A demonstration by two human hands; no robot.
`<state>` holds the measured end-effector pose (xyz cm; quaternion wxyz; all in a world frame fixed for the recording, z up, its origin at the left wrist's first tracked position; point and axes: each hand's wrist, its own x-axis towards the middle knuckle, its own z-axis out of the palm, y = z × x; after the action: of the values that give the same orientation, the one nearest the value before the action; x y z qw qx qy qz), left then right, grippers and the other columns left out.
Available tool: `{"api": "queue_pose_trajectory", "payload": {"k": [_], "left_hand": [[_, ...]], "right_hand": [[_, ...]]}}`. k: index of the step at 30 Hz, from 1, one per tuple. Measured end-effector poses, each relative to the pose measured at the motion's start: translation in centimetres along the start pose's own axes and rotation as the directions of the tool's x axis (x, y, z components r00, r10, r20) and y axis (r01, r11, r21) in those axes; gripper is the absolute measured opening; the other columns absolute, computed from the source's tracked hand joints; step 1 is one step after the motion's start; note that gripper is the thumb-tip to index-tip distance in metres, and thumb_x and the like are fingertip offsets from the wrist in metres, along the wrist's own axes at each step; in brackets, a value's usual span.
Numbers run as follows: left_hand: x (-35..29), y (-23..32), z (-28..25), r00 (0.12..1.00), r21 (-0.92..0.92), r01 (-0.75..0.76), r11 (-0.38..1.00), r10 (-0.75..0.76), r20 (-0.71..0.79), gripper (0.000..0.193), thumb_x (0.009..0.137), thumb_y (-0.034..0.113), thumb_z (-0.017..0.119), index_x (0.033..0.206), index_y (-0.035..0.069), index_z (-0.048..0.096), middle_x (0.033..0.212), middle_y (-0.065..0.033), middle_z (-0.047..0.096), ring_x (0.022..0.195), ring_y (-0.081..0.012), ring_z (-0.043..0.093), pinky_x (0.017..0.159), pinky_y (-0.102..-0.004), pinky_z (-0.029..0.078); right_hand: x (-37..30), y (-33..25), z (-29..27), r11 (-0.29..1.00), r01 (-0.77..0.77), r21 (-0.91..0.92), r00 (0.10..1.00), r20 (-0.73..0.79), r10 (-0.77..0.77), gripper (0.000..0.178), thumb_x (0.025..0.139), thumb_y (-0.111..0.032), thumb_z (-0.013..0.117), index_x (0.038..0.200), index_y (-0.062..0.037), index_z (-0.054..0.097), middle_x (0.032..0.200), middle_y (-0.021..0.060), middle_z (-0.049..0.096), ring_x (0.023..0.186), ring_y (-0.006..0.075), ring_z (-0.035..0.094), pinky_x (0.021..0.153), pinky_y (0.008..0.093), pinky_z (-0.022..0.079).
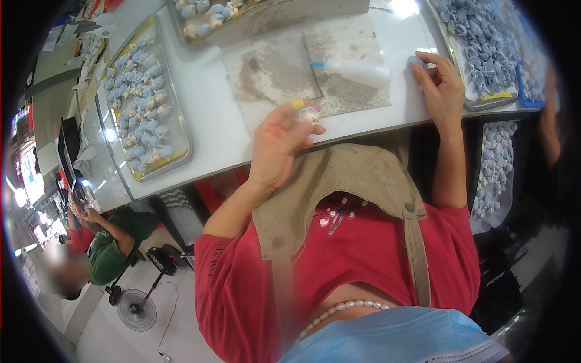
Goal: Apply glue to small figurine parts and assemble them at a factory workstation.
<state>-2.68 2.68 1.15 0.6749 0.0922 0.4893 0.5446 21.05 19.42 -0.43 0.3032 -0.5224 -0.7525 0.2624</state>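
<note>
My left hand (pixel 275 142) is closed in a pinch above the table's near edge, with yellow tape round one finger. Between its fingertips is a small cream figurine head (pixel 311 117) with a pale rim on top. Farther right, my right hand (pixel 440 88) rests at the table, thumb and forefinger pinching a small blue-grey curved piece (pixel 414 61). Between the hands, a white squeeze bottle (pixel 357 73) with a blue tip lies on a stained sheet (pixel 266 75). Beside my right hand stands a tray (pixel 455 66) heaped with similar blue-grey pieces.
At left, a metal tray (pixel 184 142) holds rows of blue-and-cream figurine pieces. Another tray (pixel 189 40) of them stands at the back. More pieces lie on a lower tray (pixel 493 221) at right. A co-worker in green (pixel 109 254) and a floor fan (pixel 137 310) are at left.
</note>
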Motion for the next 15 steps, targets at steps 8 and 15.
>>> {"api": "queue_pose_trajectory", "payload": {"k": [8,15], "left_hand": [[-0.2,-0.2,0.1,0.99,0.072,-0.128,0.989,0.131,-0.044,0.034,0.079,-0.002,0.058,0.112,0.004,0.052,0.109,-0.0078,0.057,0.086,-0.0146,0.06,0.067,-0.0212,0.045],[-0.1,0.2,0.0,0.999,-0.055,0.043,0.998,-0.043,-0.001,0.037,0.081,0.004,0.06,0.117,0.005,0.051,0.105,-0.0066,0.059,0.086,-0.014,0.059,0.067,-0.0208,0.045]], "right_hand": [[-0.1,-0.2,0.0,0.999,-0.026,0.019,1.0,-0.004,0.026,0.02,0.076,-0.015,0.067,0.094,-0.007,0.064,0.081,0.0061,0.06,0.063,0.0136,0.056,0.058,0.0244,0.044],[-2.4,-3.9,0.2,0.872,-0.128,0.472,0.987,0.149,0.065,0.021,0.079,-0.006,0.063,0.099,-0.0013,0.062,0.084,0.0037,0.06,0.072,0.0087,0.054,0.066,0.0195,0.044]]}}
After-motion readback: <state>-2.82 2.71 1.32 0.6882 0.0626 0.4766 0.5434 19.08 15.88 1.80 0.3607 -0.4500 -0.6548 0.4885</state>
